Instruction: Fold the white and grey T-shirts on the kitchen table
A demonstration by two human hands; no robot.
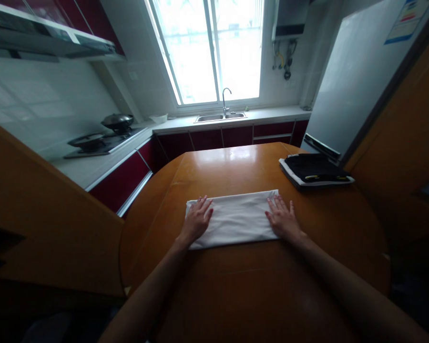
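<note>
A white cloth, folded into a flat rectangle, lies on the wooden table in front of me. It looks like a garment, but its kind cannot be made out. My left hand rests flat on the cloth's left end, fingers stretched forward. On the right end lies my right hand, palm down, with its fingers spread and the thumb pointing inward. Neither hand grips the fabric. Light wrinkles run across the cloth between them.
A stack of folded clothes, black over white, sits at the table's right rear. Beyond are a counter with a sink and a tap. A pan stands on the stove at left; a fridge stands at right.
</note>
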